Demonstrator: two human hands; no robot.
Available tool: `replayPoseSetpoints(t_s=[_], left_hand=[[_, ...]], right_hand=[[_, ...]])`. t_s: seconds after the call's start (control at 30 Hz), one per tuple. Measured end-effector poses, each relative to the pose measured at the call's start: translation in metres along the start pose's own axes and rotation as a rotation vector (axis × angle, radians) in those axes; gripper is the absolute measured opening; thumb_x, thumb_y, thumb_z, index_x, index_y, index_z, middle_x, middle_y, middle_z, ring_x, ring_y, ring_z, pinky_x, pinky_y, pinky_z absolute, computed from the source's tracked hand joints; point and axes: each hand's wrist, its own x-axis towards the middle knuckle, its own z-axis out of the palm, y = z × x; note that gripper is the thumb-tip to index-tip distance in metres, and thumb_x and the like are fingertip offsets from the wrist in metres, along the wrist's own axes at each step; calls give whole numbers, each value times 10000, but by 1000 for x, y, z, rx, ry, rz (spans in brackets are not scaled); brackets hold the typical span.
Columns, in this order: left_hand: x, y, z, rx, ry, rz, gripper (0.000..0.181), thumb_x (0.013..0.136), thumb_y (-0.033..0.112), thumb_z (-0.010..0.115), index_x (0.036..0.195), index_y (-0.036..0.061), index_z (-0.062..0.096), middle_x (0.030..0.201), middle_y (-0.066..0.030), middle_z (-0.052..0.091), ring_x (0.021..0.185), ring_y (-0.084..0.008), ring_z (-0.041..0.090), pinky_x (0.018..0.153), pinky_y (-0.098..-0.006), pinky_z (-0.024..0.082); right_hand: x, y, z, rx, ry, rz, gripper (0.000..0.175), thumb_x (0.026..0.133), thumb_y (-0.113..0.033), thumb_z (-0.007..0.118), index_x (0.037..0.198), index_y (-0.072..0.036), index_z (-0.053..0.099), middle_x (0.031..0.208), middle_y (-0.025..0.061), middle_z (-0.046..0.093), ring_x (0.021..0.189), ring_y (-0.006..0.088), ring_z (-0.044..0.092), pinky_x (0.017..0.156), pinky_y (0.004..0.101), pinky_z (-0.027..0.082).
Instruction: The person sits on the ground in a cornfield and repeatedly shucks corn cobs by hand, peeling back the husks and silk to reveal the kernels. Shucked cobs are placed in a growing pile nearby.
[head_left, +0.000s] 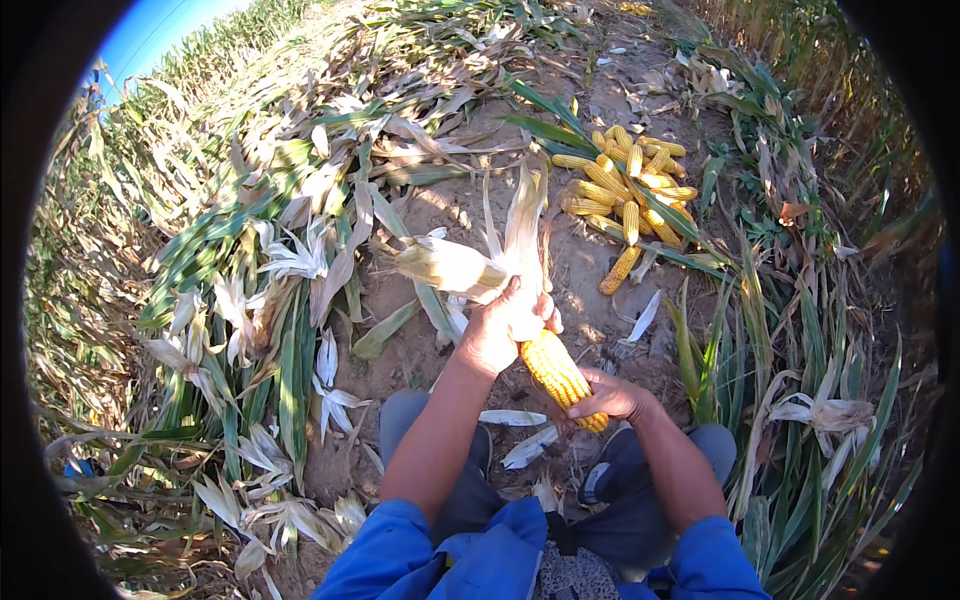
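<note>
A yellow ear of corn (553, 369) lies slantwise between my hands, its kernels bare. My left hand (510, 322) is closed around the ear's upper end and the pale husk leaves (523, 232) peeled back from it. Another husk-covered part (450, 268) sticks out to the left above that hand; whether it is a second ear is not clear. My right hand (611, 396) grips the ear's lower end, fingers and thumb around the kernels.
A pile of husked corn ears (630, 180) lies on bare soil ahead to the right. Cut corn stalks (255, 217) and dry husks (296, 255) cover the ground on the left. More green leaves (810, 375) lie on the right, and loose husk pieces (514, 418) lie between my feet.
</note>
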Motion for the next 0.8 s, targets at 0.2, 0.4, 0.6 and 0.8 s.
replayPoseSetpoints(t_s=[0.2,0.4,0.6,0.8], left_hand=[[1,10,3,82,395,63,328,989,438,596,875,144,505,615,23,398,563,-154,456,618,-372,476],[13,6,-10,168,599,312,314,947,366,691,839,124,523,574,32,390,460,-119,425,429,-300,398],[26,-5,-29,226,633,455,314,998,463,571,881,175,528,597,46,376,470,-115,387,473,-326,382],[33,10,-10,-210,659,239,308,1024,460,516,860,212,437,678,54,318,547,-106,324,501,-298,301]], right_hand=[[7,-4,13,-168,174,46,444,867,-185,765,1242,-27,588,933,9,656,767,96,608,714,293,517],[30,5,53,-347,567,29,547,824,-270,797,1253,-13,575,915,54,683,794,96,625,697,290,527],[38,15,82,-230,677,-111,494,890,-334,737,1220,-21,545,889,98,665,704,150,635,618,295,523],[20,3,49,620,595,-181,422,953,-436,632,1122,-81,481,801,85,608,639,194,606,557,330,521]])
